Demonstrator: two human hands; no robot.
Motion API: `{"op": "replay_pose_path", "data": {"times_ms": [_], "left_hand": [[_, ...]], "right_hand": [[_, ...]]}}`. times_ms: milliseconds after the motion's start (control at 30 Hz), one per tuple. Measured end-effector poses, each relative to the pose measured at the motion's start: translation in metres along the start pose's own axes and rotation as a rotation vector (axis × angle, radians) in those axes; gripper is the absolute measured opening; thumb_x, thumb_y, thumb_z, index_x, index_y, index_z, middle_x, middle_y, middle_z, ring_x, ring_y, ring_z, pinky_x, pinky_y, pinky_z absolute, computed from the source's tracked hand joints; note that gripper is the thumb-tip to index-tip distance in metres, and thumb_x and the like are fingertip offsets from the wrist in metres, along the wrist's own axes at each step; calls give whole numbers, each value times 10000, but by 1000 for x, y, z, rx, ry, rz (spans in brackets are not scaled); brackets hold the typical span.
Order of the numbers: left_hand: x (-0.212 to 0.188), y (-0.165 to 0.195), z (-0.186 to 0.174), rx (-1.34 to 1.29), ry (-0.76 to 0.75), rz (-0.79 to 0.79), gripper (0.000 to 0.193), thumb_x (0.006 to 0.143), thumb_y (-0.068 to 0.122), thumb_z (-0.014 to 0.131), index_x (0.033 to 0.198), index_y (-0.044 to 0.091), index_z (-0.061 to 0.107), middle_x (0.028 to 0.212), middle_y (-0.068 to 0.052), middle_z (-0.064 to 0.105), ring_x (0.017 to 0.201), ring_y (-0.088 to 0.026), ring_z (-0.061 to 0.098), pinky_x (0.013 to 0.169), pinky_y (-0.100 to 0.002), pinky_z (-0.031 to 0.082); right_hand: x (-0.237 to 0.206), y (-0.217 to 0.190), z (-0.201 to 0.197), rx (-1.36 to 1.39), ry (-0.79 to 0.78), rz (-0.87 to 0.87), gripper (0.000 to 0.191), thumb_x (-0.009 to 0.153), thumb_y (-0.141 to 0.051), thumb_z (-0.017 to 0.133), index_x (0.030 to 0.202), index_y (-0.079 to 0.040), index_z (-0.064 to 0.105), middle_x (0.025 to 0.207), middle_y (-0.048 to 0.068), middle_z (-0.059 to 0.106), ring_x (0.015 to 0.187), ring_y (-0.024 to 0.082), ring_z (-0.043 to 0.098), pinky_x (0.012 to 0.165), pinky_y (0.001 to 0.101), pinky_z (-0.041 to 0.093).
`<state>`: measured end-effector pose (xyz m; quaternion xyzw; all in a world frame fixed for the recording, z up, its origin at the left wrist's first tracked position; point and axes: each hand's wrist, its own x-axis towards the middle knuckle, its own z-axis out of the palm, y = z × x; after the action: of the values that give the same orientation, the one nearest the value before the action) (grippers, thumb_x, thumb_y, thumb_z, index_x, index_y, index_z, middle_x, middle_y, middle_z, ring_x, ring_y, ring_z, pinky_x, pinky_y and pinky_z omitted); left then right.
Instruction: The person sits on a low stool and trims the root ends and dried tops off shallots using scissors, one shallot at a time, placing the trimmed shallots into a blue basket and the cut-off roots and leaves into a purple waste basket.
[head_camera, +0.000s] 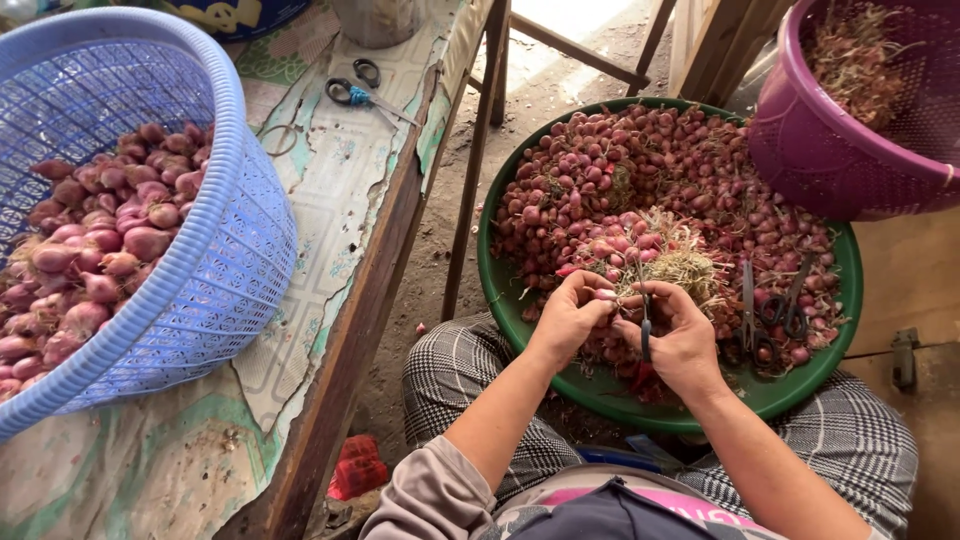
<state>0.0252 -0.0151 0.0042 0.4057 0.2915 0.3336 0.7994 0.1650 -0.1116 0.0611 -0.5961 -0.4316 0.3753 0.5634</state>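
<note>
A round green basin (500, 300) rests on my lap, piled with small red shallots (640, 160) and dry roots. My left hand (570, 315) pinches one shallot (604, 294) over the basin's near side. My right hand (680, 335) is closed on a small pair of scissors (645, 325), blades up beside that shallot. A second pair of scissors (770, 310) lies on the shallots at the right.
A blue mesh basket (215, 250) of peeled shallots stands on a worn bench (340, 200) at the left. Blue-handled scissors (365, 95) lie on that bench. A purple tub (850, 150) of trimmings leans at the upper right. Wooden chair legs (480, 130) stand ahead.
</note>
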Motion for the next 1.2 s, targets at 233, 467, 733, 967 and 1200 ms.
{"op": "replay_pose_path", "data": {"times_ms": [233,467,733,967,1200], "left_hand": [[-11,3,6,-305,-99,-147,225,928,-23,685,1120,10,574,1032,-73,631,954,-181,711,849,-342,608],[-12,11,-1,-365,-9,-91,195,899,5,756,1047,55,640,960,-84,731,879,-158,718,710,-270,579],[-13,-8,10,-311,-33,-113,159,911,32,782,1019,55,668,919,-45,716,806,-111,683,693,-247,542],[-14,-18,-2,-354,-5,-121,149,890,6,756,984,58,652,903,-34,718,807,-100,688,710,-239,559],[-8,-1,-19,-364,83,-93,76,859,90,716,876,97,641,822,-28,711,714,-118,686,573,-264,542]], "right_hand": [[2,2,-11,178,31,33,426,860,-6,761,1247,-18,583,1016,91,711,941,131,694,818,265,598],[-8,-7,-48,-293,-106,315,567,715,-236,868,1147,-37,558,846,98,713,708,142,614,598,285,479],[-20,0,-42,-504,-190,367,546,675,-316,895,1050,-36,615,698,54,711,634,118,604,586,289,480],[-23,15,-39,-354,-176,431,456,735,-226,906,986,14,611,611,74,633,533,111,477,477,287,330],[-14,23,-58,-202,-129,354,469,734,-219,865,1064,-34,587,736,43,686,613,81,582,525,246,440]]}}
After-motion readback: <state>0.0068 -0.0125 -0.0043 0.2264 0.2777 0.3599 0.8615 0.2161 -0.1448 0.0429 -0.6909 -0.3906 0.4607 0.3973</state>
